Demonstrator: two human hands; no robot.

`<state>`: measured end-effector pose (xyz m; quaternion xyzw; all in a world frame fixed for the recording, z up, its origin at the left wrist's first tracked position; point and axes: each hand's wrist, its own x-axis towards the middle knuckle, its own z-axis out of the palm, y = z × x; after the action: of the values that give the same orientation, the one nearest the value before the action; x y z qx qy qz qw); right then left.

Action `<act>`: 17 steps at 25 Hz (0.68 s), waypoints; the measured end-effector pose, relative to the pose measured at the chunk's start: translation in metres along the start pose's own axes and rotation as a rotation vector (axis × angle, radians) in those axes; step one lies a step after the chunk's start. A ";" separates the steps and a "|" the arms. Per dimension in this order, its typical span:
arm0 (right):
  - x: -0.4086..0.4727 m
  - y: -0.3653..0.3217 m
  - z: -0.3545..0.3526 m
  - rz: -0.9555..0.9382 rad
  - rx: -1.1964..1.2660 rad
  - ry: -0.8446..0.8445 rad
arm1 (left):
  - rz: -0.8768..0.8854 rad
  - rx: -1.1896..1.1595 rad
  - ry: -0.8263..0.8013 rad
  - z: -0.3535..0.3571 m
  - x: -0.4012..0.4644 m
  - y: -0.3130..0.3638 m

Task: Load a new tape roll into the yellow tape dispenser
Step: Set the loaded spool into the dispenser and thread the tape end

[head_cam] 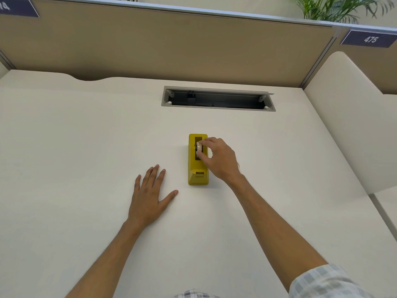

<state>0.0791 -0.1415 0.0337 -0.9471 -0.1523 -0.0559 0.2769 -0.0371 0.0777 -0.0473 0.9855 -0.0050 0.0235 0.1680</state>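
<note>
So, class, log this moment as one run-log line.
step: seating tape roll | right hand: gripping roll in yellow tape dispenser slot | left hand: flat on desk, apart from dispenser

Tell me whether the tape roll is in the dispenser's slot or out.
In. The tape roll sits down in the slot of the yellow dispenser, pinched by the right hand; whether it is fully seated cannot be told.

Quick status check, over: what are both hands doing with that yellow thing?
Right hand pinching tape roll in yellow dispenser slot. Left hand flat on desk, empty. Nothing in the way.
</note>
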 end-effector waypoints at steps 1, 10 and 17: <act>0.000 0.000 0.000 0.006 0.005 -0.005 | -0.001 -0.002 0.000 0.000 0.000 0.000; 0.004 0.003 0.001 0.034 0.098 0.009 | -0.003 -0.007 -0.007 -0.001 0.000 0.001; 0.006 0.001 0.000 0.019 0.043 0.029 | -0.003 -0.039 0.003 -0.003 0.001 0.002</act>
<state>0.0847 -0.1409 0.0347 -0.9414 -0.1406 -0.0636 0.2999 -0.0364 0.0765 -0.0439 0.9820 -0.0036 0.0249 0.1873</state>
